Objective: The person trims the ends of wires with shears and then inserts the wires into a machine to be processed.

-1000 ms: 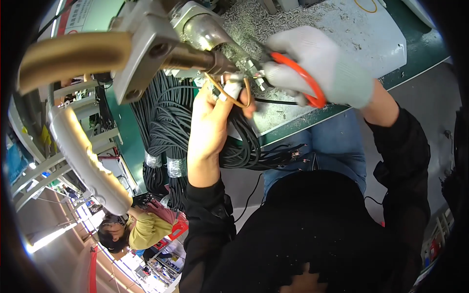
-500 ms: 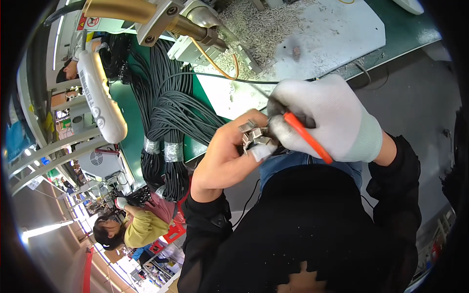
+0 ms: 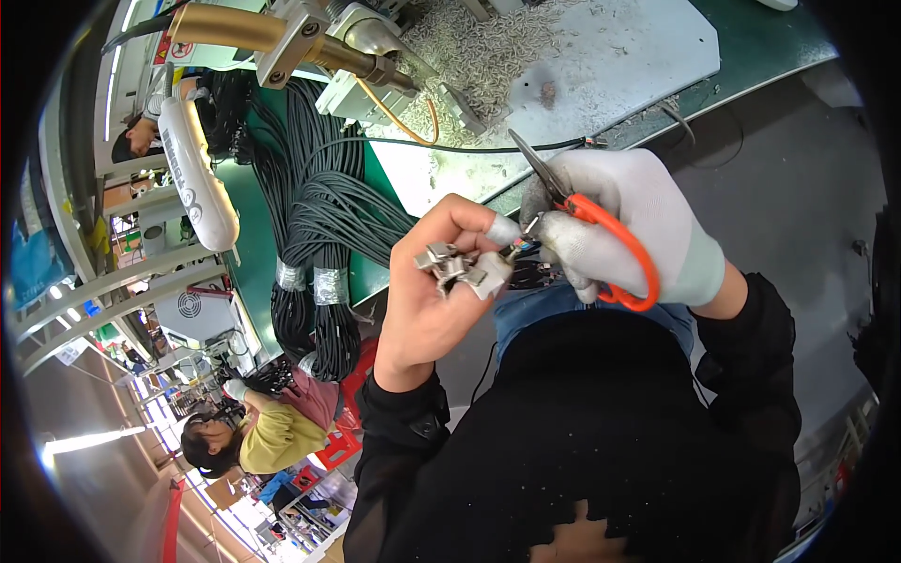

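My left hand, bare but for white wraps on the thumb and a fingertip, is closed on several small silvery metal connector shells. Thin multicoloured wires stick out from between its thumb and forefinger. My right hand wears a white glove with grey fingertips. Scissors with orange-red handles are held in it, blades pointing up and left towards the machine. The gloved thumb and forefinger meet at the wire ends; a small shiny metal piece shows there. The cable behind the wires is mostly hidden by my hands.
A machine with a brass-coloured cylinder stands over a grey metal plate strewn with small metal bits. Bundles of black cable lie on the green table at left, near a white lamp. A co-worker in yellow sits further left.
The scissors have swung round, so their blades now show above my right hand. My left hand has shifted slightly left and turned, bringing the coloured wires into sight.
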`<state>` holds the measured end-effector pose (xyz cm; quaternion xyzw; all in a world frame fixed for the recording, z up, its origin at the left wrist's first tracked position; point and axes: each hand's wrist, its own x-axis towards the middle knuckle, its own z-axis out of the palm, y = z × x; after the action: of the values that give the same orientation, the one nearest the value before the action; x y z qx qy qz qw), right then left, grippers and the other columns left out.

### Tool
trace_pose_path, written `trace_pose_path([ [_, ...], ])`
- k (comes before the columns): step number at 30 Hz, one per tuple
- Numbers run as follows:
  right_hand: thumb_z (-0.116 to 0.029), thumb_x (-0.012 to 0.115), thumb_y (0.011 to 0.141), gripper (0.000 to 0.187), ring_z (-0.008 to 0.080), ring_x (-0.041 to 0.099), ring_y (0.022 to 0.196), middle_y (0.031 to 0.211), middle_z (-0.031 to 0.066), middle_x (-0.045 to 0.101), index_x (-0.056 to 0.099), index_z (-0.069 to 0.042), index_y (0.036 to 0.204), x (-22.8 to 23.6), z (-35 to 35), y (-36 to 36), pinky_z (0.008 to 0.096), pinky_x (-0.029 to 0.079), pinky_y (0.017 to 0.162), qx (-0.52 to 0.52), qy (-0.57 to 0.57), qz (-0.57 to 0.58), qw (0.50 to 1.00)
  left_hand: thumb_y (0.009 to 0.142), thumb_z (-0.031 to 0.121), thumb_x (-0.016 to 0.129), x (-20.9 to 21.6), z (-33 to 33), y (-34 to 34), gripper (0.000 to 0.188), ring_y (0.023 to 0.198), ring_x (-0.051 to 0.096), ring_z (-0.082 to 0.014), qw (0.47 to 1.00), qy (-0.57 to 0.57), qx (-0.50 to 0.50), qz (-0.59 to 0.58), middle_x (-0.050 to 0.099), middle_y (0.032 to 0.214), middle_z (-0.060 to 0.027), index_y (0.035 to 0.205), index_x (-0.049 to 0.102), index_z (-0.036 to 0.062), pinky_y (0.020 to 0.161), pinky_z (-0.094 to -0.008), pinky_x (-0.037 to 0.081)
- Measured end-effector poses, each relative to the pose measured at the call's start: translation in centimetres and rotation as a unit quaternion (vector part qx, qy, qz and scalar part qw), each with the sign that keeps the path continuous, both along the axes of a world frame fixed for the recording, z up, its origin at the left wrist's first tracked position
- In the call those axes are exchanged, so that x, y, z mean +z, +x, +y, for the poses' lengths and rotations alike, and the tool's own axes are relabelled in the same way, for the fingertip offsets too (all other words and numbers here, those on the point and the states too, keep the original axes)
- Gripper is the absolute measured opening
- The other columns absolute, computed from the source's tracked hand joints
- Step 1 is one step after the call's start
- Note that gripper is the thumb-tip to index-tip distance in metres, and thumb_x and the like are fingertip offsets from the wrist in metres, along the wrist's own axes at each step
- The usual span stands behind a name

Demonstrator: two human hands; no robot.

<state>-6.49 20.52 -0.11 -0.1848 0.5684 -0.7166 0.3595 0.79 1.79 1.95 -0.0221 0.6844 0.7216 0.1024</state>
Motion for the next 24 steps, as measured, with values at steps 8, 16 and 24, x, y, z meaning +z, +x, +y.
trace_pose_path([
  [8,-0.007,0.063,0.073,0.014,0.0186,0.052,0.046,0.056,0.0065,0.051,0.061,-0.003,0.087,-2.1,-1.6,1.7,0.0262,0.044,0.047,-0.19,0.158,0.472,0.846,0.08,-0.008,0.059,-0.4,1.4,0.0,0.015,0.059,0.045,0.0013,0.983,-0.041,0.175,0.049,0.055,0.068,0.0029,0.088,0.05,0.0004,0.052,-0.0152,0.033],
  [16,-0.008,0.065,0.073,0.014,0.0218,0.052,0.046,0.058,0.0063,0.051,0.061,-0.005,0.086,-1.6,-1.1,2.7,0.0297,0.043,0.046,-0.114,0.116,0.375,0.913,0.079,-0.008,0.06,-1.3,2.0,-0.6,0.019,0.059,0.044,0.0011,0.968,-0.125,0.192,0.105,0.052,0.066,0.004,0.091,0.05,0.0007,0.052,-0.0153,0.032],
  [24,-0.005,0.064,0.07,0.018,0.0219,0.054,0.052,0.063,0.0079,0.053,0.062,-0.005,0.088,0.8,0.1,1.5,0.0322,0.05,0.061,-0.224,0.148,0.214,0.939,0.076,-0.008,0.061,-2.2,-0.4,-0.3,0.023,0.061,0.041,0.0006,0.927,-0.111,0.339,0.113,0.05,0.068,0.0041,0.093,0.048,0.0013,0.055,-0.0154,0.032],
])
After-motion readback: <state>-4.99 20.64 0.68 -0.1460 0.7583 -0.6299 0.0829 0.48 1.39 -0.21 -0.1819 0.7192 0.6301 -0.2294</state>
